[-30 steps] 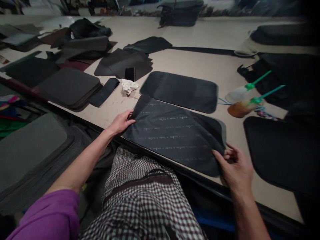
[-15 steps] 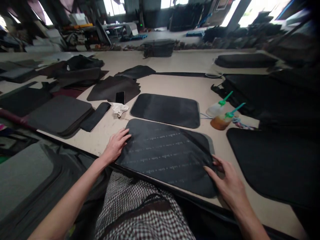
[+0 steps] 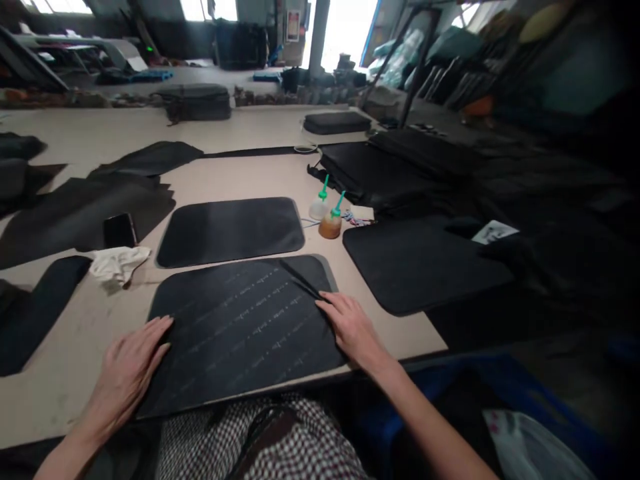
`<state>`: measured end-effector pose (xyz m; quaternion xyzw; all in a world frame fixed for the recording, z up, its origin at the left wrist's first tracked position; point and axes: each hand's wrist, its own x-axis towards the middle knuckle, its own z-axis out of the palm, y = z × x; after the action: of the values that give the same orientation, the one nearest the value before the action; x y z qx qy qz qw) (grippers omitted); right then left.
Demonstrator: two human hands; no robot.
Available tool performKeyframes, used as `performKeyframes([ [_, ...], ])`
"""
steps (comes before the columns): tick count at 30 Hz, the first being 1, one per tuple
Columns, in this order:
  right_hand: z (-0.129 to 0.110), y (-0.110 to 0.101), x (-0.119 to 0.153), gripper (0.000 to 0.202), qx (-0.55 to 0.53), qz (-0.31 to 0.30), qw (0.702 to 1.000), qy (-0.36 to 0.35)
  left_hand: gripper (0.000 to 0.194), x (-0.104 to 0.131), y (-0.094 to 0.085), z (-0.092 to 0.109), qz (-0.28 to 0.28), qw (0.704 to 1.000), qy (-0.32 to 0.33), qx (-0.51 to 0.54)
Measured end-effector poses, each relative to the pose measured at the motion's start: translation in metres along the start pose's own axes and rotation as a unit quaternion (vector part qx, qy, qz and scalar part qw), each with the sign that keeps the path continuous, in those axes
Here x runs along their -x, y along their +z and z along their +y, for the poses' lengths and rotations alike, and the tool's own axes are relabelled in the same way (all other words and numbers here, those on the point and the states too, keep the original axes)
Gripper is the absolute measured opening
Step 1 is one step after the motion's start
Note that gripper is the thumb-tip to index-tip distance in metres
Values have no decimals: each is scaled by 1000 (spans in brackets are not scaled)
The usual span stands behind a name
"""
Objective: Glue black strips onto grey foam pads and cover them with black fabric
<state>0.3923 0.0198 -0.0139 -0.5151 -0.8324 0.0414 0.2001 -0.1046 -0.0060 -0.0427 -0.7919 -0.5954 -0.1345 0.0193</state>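
A dark rounded panel with faint diagonal printed lines [image 3: 245, 327] lies at the table's front edge. My left hand [image 3: 127, 363] rests on its left edge, fingers extended and holding nothing. At the right edge my right hand [image 3: 350, 327] lies on the dark sheet, its fingertips beside a raised fold near the upper right corner; whether they pinch it is unclear. A grey layer shows along that corner. Behind it lies a second dark rounded panel [image 3: 233, 230].
Two bottles with green spouts, one clear [image 3: 319, 209], one amber [image 3: 330, 225], stand behind the right hand. A phone [image 3: 120, 231] and white cloth [image 3: 119, 265] lie left. Another dark panel [image 3: 425, 263] is at right, with dark stacks [image 3: 385, 167] behind.
The view has swung to the right. My right hand has moved up the panel's right edge toward the fold, its fingers now lying over the sheet. The left hand stays at the left edge.
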Motion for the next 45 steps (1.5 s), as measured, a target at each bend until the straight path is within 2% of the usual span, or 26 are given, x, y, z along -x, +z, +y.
performKeyframes([
  [3, -5, -2, 2, 46, 14, 18, 1000, 22, 46, -5, 2, -2, -3, 999, 10, -33],
  [6, -3, -6, -3, 25, 24, 43, 995, 89, 49, -11, 4, -5, -6, 999, 21, -49],
  [8, 4, -10, -12, 19, 31, 46, 989, 140, 51, -14, 5, -6, -11, 998, 22, -51],
  [14, 41, -20, -70, 15, 44, 2, 984, 174, 49, -17, 6, -3, -18, 999, 6, -49],
  [17, 58, -14, -100, 13, 34, -18, 983, 178, 48, -16, 8, -4, -18, 999, 3, -51],
  [20, 68, -4, -117, 14, 30, -41, 981, 187, 48, -15, 10, -5, -16, 999, 2, -51],
  [25, 74, 1, -129, 14, 28, -78, 974, 210, 48, -14, 11, -7, -23, 999, -2, -48],
  [29, 74, -3, -137, 16, 27, -108, 966, 234, 49, -14, 12, -8, -23, 999, -2, -44],
  [35, 68, -11, -140, 11, 42, -125, 966, 224, 49, -13, 14, -7, -16, 999, 3, -42],
  [39, 68, -14, -146, 12, 51, -147, 958, 241, 47, -15, 16, -10, -16, 999, 10, -42],
  [42, 67, -18, -152, 14, 51, -174, 949, 256, 45, -17, 8, -2, -21, 999, 4, -40],
  [45, 61, -20, -151, 16, 57, -199, 946, 251, 41, -19, -7, 17, -22, 999, -11, -23],
])
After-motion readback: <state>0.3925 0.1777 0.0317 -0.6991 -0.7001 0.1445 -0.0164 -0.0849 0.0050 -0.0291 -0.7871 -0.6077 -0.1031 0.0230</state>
